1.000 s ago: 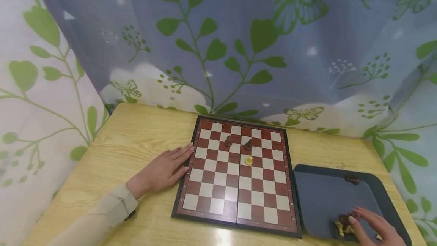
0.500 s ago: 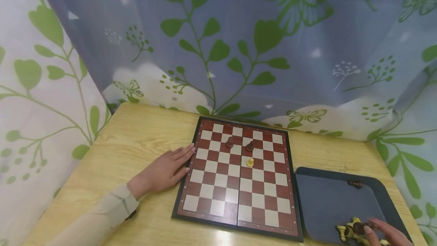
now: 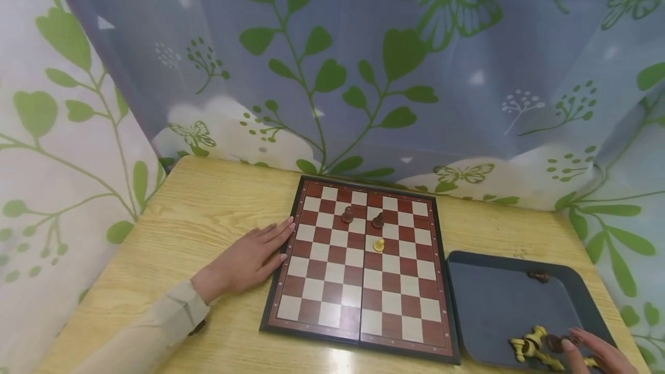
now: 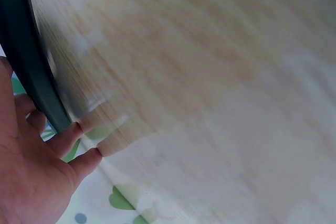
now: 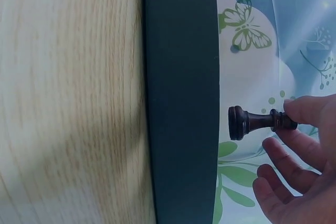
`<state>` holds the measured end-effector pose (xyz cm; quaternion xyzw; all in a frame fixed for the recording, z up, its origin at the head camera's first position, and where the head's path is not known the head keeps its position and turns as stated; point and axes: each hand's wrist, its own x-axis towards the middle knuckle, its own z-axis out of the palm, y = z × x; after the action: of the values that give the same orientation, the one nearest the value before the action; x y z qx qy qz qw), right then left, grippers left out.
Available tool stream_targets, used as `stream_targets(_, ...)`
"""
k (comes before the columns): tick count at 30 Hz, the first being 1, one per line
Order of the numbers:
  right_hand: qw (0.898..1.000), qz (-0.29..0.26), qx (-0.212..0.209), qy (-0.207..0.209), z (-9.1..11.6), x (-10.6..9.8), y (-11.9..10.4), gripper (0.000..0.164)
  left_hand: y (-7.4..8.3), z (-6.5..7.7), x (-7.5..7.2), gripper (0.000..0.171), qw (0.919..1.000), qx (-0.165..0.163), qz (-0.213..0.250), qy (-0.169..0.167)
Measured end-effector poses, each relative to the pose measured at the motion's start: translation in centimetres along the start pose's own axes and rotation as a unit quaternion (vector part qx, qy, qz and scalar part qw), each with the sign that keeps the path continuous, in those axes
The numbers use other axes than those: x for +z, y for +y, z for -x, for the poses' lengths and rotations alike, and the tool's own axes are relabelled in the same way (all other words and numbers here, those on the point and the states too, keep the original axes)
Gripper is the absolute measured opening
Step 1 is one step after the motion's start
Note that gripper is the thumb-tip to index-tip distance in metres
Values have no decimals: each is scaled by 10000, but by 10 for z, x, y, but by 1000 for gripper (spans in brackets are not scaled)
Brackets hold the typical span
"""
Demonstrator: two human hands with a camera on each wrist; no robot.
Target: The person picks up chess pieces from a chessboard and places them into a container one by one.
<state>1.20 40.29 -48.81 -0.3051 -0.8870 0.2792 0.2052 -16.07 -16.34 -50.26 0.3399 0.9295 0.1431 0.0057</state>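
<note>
Right hand (image 3: 604,353), at the chessboard's (image 3: 337,273) four o'clock: thumb and finger pinching one chess piece (image 5: 257,121). Dark brown, narrow-stemmed, ring-necked; stepped round base toward nine o'clock in right wrist view.

Three chess pieces (image 3: 347,214) stand on the chessboard (image 3: 334,272), left of the tray (image 3: 499,299)

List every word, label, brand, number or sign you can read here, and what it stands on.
No readable text in any view.
Board: tiny pale marks along its edges, too small to read.
Table: a faint mark beyond the tray, too faint to read.
Tray, chess pieces, curtain: no lettering seen.
</note>
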Motion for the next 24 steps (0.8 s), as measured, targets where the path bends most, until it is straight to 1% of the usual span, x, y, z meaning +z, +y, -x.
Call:
stream_targets(2, 9995, 24, 119, -276, -2, -1, 0, 43, -1, 1, 0, 61, 10000, -6, -23, -14)
stream_targets(5, 9991, 76, 198, -373, -2, -1, 0, 44, -3, 3, -1, 62, 10000, 12, -49, 30)
stream_targets(10, 9996, 170, 198, -107, -1, 4, 6, 40, -5, 5, -2, 62, 9999, 51, -68, 54)
stream_targets(13, 9995, 146, 242, -114, -2, 6, 8, 40, -6, 5, -2, 62, 9999, 52, -73, 59)
stream_targets(15, 9996, 119, 180, -194, -2, 7, 8, 41, -6, 4, -3, 62, 9999, 48, -69, 56)
stream_targets(16, 9996, 151, 215, -129, -2, 8, 8, 40, -6, 4, -3, 61, 10000, 44, -63, 56)
stream_targets(18, 9999, 50, 35, 96, 0, 8, 8, 37, -5, 3, -4, 61, 10000, 64, -47, 36)
stream_targets(20, 9997, 52, -85, 220, 1, 8, 8, 35, -3, 1, -4, 61, 9999, 94, -10, 45)
stream_targets(22, 9997, 19, -33, 256, 2, 7, 8, 36, -2, 0, -3, 61, 9999, 112, 5, 82)
stream_targets(24, 9999, -25, -46, 116, 1, 5, 7, 39, 0, 0, -2, 61, 9999, 125, 31, 92)
